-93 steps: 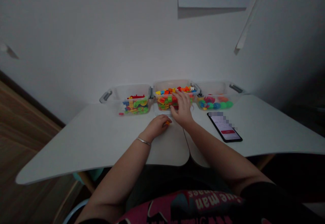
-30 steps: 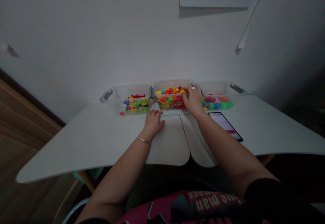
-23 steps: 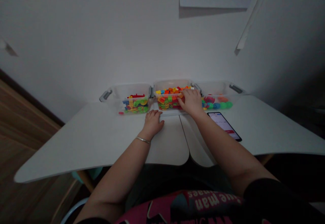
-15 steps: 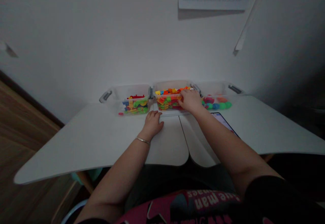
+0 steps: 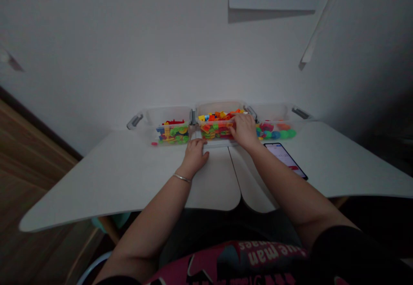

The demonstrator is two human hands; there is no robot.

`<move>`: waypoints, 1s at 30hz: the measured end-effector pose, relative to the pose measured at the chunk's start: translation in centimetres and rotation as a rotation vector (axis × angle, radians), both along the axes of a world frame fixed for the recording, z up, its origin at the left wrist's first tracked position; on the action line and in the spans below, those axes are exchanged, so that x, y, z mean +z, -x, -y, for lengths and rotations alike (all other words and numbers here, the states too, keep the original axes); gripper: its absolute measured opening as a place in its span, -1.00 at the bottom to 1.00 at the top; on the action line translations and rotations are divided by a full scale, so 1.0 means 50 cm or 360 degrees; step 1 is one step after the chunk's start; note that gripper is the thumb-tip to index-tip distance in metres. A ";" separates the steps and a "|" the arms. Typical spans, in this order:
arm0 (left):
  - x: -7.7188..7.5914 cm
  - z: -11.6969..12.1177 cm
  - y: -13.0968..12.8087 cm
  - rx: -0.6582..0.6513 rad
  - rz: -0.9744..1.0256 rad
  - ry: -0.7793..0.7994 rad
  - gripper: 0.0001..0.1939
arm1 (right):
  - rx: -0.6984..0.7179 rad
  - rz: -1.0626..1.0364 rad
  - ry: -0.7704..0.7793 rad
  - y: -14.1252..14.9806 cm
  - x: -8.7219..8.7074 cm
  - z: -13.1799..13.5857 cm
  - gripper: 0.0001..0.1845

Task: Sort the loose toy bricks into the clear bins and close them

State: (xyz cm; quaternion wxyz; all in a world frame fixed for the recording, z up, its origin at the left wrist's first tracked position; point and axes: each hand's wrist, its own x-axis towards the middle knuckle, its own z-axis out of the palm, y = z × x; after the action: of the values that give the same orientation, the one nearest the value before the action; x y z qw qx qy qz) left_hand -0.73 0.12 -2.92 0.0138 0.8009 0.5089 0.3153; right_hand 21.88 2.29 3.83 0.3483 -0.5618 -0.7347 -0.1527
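Note:
My left hand (image 5: pixel 195 155) lies on the white table in front of the boxes, fingers forward and slightly bent, thumb apart. Nothing shows in it. At the front right corner of the middle clear plastic box (image 5: pixel 211 103), my right hand (image 5: pixel 244 128) has its fingers bent together over the rim. Its fingertips are beside bright building pieces (image 5: pixel 221 116), mostly orange, yellow, red and green; what they pinch is too small to make out. To the left, another clear box (image 5: pixel 166 115) contains green, yellow, blue and red pieces (image 5: pixel 174 133).
A third clear box (image 5: pixel 269 113) with green, blue and red round pieces (image 5: pixel 284 134) stands on the right. A phone (image 5: pixel 285 160) lies beside my right forearm. One small red piece (image 5: pixel 154 144) is at the left box. The table (image 5: pixel 106 177) has a seam (image 5: pixel 234 171).
My right hand has shifted slightly right and down at the middle box, and its forearm now covers less of the phone. My left hand stays in place.

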 end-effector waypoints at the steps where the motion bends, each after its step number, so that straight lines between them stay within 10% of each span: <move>1: 0.000 0.000 -0.001 -0.0001 0.0036 -0.0022 -0.64 | 0.0007 -0.0023 -0.0017 0.002 0.000 0.002 -0.76; 18: 0.005 -0.020 -0.005 -0.0112 0.0999 -0.0418 -0.33 | 0.0157 -0.0137 -0.0240 0.003 0.008 0.052 -0.88; 30: 0.142 0.083 0.011 -0.0126 0.0946 -0.0639 -0.53 | 0.0235 -0.0219 -0.0289 0.006 0.060 0.200 -0.90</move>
State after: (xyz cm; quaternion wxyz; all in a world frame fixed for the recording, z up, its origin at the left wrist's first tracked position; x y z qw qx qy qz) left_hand -1.25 -4.03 4.18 0.0159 0.6800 0.3792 0.6274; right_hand 21.60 -7.73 6.85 0.4575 -0.4816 -0.7315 -0.1539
